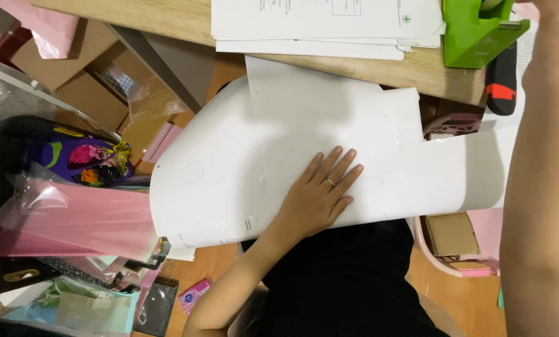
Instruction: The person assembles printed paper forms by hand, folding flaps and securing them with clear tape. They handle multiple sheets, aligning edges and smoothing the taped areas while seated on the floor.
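Head view, and the left hand (317, 196) lies flat with fingers spread on a big white sheet (261, 168) at mid frame, pressing it over the lap. Right forearm runs up the right edge; the right hand itself is cut off at the upper right corner, so its grip cannot be told. Green tape dispenser (476, 34) and papers (323, 25) sit on the table (167, 19) along the top.

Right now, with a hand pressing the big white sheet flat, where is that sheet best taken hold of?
Probably at the white sheet's lower-left corner, pinched from the left. That edge hangs free past the lap with nothing resting on it. The left hand lies flat mid-sheet, and the far edge meets the wooden desk.
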